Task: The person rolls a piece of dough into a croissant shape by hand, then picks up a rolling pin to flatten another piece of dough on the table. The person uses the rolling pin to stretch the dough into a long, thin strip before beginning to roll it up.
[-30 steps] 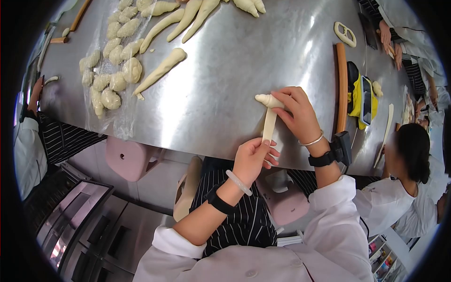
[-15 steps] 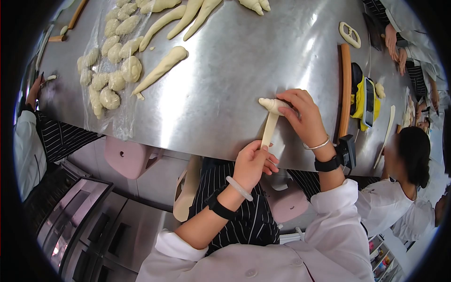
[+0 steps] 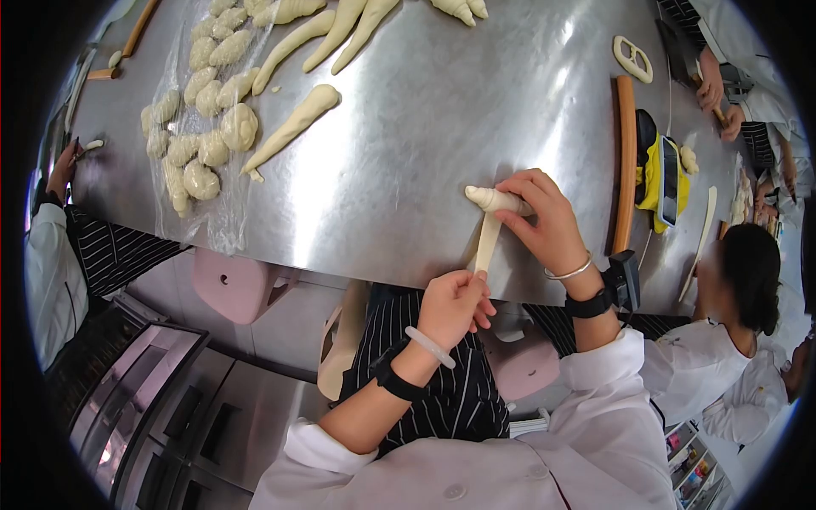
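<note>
Dough coil (image 3: 490,199), one, with one flat strip (image 3: 487,245) running from it: at the near side of the metal table (image 3: 408,127); contact with the surface cannot be told. Left hand (image 3: 452,308), one: thumb and fingers pinched on the strip's lower end. Right hand (image 3: 545,223), one: fingers and thumb curled about the coil's right end. Tapered dough piece (image 3: 293,129), one, lying beside the plastic sheet (image 3: 225,228). Dough lumps (image 3: 201,181) under plastic: over ten, exact count unclear. Wooden rod (image 3: 624,161), one, right of both hands.
</note>
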`<act>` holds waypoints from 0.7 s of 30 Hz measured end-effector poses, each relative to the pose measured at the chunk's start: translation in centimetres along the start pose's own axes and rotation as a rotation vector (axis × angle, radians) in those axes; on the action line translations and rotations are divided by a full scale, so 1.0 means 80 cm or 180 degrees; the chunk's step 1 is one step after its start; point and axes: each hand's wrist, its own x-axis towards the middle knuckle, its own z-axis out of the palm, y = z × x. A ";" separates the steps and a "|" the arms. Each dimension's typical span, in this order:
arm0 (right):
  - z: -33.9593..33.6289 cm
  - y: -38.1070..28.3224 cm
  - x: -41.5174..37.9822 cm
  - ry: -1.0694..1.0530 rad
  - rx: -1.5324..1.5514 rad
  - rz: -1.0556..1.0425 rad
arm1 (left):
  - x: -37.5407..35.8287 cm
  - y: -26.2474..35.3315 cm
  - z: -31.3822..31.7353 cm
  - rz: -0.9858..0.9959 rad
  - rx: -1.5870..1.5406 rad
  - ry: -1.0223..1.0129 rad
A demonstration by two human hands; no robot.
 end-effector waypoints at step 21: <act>0.009 -0.013 -0.022 0.0050 -0.0086 -0.0072 | -0.013 -0.017 -0.003 0.0070 -0.0398 -0.0078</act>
